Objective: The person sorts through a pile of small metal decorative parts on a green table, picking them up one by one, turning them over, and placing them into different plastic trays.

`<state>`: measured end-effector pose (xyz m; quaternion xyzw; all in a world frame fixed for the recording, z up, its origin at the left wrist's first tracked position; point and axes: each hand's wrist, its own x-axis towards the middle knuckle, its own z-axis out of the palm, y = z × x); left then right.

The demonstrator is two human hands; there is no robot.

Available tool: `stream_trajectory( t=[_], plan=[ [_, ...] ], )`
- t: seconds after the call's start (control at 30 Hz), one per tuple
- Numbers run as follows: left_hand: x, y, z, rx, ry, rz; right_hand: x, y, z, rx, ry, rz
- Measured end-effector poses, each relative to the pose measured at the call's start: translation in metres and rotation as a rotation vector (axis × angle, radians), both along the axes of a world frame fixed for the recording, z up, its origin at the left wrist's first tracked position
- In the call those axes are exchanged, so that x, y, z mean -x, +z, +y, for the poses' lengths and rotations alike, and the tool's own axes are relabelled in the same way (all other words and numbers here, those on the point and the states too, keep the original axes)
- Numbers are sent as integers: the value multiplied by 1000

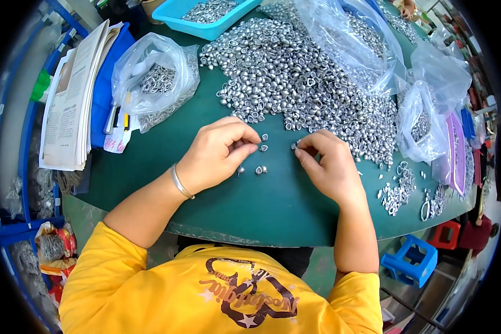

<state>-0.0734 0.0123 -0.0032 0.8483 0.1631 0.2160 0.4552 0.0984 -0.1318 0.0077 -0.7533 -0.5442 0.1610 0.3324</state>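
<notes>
Both hands rest on green table (217, 189). Left hand (214, 155) curled, fingertips beside loose metal pieces (260, 169). Right hand (329, 164) pinches one small piece (295, 146) near the far heap (312, 83).

Left hand (214, 153) and right hand (331, 167) low, fingertips pinched, forearms bare.

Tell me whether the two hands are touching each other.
Apart. The head view shows bare green table between the left hand and the right hand, with small metal pieces lying in that gap.

Clear plastic bags (153, 72) of silver parts sit upper left and right (423, 119) on the table
</notes>
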Motion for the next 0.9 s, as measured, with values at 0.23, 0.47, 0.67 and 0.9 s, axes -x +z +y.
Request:
stream_trajectory(
  t=[0.23, 0.47, 0.67, 0.9],
  plan=[
    [-8, 8, -18, -37, -118, -197, 3, -11, 3, 52, 62, 1493],
    [-8, 6, -15, -73, -168, -217, 1, -19, 5, 13, 143, 1493],
    [-4, 0, -7, 45, -32, -278, 20, -8, 10, -166, 23, 1032],
    [-2, -4, 18, 1188, 168, -299, 36, -14, 28, -203, 129, -264]
  ],
)
